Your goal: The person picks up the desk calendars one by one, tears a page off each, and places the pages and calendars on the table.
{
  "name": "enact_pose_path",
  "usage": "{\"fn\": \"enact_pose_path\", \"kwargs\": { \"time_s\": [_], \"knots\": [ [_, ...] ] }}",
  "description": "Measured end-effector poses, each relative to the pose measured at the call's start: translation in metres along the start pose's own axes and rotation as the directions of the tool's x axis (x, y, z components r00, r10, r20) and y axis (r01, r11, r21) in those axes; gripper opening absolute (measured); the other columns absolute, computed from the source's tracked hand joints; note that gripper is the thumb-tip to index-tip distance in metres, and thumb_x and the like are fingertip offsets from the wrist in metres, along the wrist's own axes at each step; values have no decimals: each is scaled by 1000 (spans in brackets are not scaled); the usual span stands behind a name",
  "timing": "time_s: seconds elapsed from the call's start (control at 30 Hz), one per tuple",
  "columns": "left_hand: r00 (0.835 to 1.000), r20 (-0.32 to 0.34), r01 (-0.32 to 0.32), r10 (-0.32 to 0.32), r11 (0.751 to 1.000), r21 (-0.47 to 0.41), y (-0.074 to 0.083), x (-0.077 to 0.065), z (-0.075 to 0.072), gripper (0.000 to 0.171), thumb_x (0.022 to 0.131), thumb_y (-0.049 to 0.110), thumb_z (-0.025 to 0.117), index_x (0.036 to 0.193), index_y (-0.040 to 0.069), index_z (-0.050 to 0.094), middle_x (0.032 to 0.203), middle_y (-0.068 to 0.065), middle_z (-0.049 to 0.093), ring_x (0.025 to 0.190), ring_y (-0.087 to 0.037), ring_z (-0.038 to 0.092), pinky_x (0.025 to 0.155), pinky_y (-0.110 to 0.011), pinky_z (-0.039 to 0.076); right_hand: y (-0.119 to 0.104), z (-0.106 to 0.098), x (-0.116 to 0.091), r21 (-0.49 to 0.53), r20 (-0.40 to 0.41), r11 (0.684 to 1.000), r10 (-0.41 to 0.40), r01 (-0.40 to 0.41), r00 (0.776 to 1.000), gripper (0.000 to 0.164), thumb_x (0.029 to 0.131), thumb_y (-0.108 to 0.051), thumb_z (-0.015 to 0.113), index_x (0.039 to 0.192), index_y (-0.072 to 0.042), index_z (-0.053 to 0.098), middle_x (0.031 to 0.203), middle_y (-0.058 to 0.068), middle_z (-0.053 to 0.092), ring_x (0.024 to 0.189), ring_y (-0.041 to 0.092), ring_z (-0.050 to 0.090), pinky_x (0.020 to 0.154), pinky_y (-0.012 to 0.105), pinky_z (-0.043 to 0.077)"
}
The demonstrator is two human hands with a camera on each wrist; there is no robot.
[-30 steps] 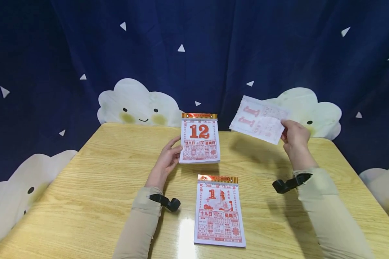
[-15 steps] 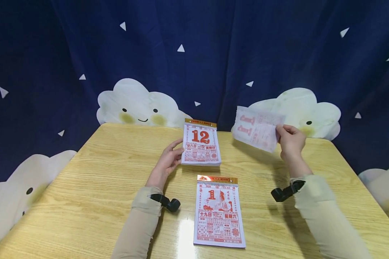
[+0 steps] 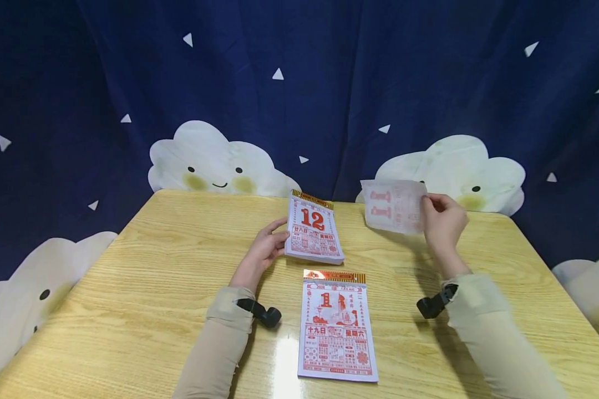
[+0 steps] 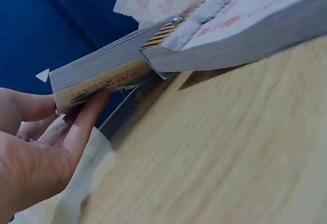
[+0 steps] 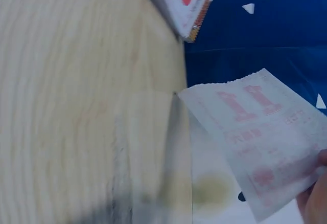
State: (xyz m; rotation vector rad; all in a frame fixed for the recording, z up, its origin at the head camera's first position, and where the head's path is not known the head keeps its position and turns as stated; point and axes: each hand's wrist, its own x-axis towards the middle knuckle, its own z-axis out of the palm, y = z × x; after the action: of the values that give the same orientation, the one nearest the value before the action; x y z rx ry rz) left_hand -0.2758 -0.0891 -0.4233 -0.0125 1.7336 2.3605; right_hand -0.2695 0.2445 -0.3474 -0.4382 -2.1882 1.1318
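Observation:
My left hand (image 3: pixel 263 252) grips the left edge of a thick tear-off calendar (image 3: pixel 313 228) showing a red 12. In the left wrist view its fingers are under the pad and the thumb lies along the edge; the pad is tilted above the table. Between thumb and fingers my right hand (image 3: pixel 445 221) pinches a loose calendar page (image 3: pixel 393 206), held up at the right. The number 11 shows faintly through its thin paper, and the right wrist view shows one ragged torn edge. A second tear-off calendar (image 3: pixel 336 332), reading 1, lies flat on the table nearer me.
The wooden table (image 3: pixel 130 299) has its far edge just beyond the hands. Behind it hangs a dark blue curtain (image 3: pixel 299 83) with white triangles and clouds. Black wrist cameras sit on both sleeves.
The held calendar has come lower, slightly right and toward me, and turned a little. The right hand has shifted left, with the loose page swinging lower and more level.

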Motion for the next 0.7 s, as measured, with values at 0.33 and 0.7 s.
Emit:
{"fn": "enact_pose_path", "kwargs": {
  "time_s": [0.33, 0.7],
  "knots": [
    [998, -33, 53, -49, 989, 137, 2, -2, 2, 44, 92, 6, 48, 135, 13, 42, 97, -12, 65, 74, -14, 64, 66, -28, 55, 7, 13, -20, -95, 58, 777, -620, 623, 782, 10, 84, -9, 62, 85, -1, 69, 84, 15, 66, 74, 29, 62, 64, 42, 49],
    [996, -64, 76, -56, 928, 364, 6, -3, 4, 47, 88, 1, 52, 134, 5, 43, 98, -14, 51, 74, -17, 56, 75, -32, 54, 12, 21, -44, -131, 453, 609, -665, 783, 593, 5, 78, -6, 67, 82, -3, 69, 80, 10, 65, 72, 27, 63, 64, 42, 51]
  ]
}}
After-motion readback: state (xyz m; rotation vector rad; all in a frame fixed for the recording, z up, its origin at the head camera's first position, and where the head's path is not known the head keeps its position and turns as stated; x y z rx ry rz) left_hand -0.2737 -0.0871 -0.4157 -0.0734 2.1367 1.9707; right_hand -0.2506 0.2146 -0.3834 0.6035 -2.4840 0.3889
